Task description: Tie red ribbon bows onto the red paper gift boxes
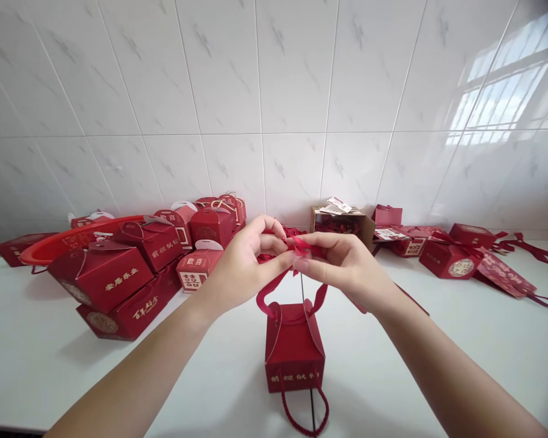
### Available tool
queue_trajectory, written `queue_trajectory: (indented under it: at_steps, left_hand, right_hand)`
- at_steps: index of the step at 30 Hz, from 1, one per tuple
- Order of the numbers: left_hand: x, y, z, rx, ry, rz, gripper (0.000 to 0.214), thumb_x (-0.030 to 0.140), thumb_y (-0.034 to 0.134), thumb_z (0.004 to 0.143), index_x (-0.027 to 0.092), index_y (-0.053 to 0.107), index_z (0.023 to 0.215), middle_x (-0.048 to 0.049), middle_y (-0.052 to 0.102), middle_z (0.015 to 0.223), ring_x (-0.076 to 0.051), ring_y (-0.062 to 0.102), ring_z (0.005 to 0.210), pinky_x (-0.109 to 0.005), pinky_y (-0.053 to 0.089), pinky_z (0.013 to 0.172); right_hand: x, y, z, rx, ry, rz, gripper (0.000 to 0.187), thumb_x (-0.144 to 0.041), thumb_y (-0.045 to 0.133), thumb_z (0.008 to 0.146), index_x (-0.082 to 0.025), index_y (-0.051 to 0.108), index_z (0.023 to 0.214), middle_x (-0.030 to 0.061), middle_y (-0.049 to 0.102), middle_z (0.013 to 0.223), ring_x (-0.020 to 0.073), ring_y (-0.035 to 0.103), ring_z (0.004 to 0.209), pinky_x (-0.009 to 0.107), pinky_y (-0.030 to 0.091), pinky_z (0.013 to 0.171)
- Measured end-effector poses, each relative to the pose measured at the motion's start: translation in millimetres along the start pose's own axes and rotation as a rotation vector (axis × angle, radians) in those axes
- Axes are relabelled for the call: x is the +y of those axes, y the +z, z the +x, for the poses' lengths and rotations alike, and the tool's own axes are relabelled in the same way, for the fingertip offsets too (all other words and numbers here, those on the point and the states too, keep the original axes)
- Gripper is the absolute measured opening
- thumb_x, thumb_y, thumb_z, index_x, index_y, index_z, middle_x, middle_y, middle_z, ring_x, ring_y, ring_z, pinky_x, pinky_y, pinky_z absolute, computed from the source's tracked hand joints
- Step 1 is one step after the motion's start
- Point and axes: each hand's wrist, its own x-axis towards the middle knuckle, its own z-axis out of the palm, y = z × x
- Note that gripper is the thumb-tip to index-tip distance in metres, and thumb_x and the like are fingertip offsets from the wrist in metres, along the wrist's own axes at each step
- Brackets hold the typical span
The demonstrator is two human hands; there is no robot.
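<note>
A small red gift box (295, 347) with gold characters stands on the white table in front of me, its rope handle (324, 417) hanging toward me. A red ribbon (265, 303) passes through holes at the box's top and rises on both sides to my hands. My left hand (251, 261) pinches the ribbon between thumb and fingers above the box. Close against it, my right hand (342, 264) grips the ribbon too, thumb and fingertips pressed together. Where the ribbon strands cross between the fingertips is partly hidden.
Several red gift boxes (103, 277) are stacked at the left beside a red plastic basin (80, 236). An open cardboard box (368, 230) with cards on it stands at the back. More red boxes (452, 258), a bag (505, 271) and loose ribbons (536, 249) lie at the right.
</note>
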Motion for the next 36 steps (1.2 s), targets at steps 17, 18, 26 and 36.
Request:
queue_trajectory:
  at_steps: [17,18,26,36]
  left_hand:
    - [-9.8,1.4,-3.9,-0.094,-0.047,-0.028,0.028,0.025,0.057,0.084,0.024,0.043,0.109,0.0023,0.065,0.074,-0.017,0.065,0.078,-0.030,0.049,0.073]
    - [-10.5,-0.4,-3.7,-0.122,-0.089,-0.098,0.028,0.022,0.055,0.085,0.024,0.044,0.110,0.0014,0.066,0.075,-0.017,0.065,0.078,-0.031,0.049,0.074]
    - [-14.6,-5.8,1.4,-0.120,-0.312,-0.642,0.017,0.016,0.058,0.082,0.018,0.053,0.098,-0.0017,0.065,0.076,-0.018,0.066,0.076,-0.036,0.053,0.078]
    - [-15.9,-10.2,-4.1,-0.123,-0.428,-0.757,0.011,0.017,0.060,0.082,0.019,0.066,0.090,-0.0057,0.068,0.088,-0.021,0.066,0.082,-0.038,0.053,0.074]
  right_hand:
    - [12.2,-5.9,-6.2,0.053,-0.169,-0.387,0.032,-0.038,0.044,0.095,-0.016,0.065,0.086,-0.0008,0.055,0.065,0.0087,0.048,0.055,0.021,0.040,0.048]
    - [13.5,-8.4,-6.8,0.014,-0.214,-0.434,0.029,-0.035,0.043,0.095,-0.017,0.066,0.093,0.0002,0.059,0.069,0.0095,0.052,0.059,0.022,0.043,0.051]
    - [23.7,-22.4,-8.0,-0.041,-0.644,-1.129,0.036,-0.010,0.037,0.095,-0.020,0.063,0.118,0.0091,0.065,0.097,0.0179,0.059,0.087,0.033,0.050,0.072]
    - [27.5,-25.2,-7.4,-0.035,-0.716,-1.390,0.043,-0.005,0.037,0.092,-0.024,0.061,0.122,0.0076,0.065,0.097,0.0164,0.056,0.080,0.032,0.047,0.073]
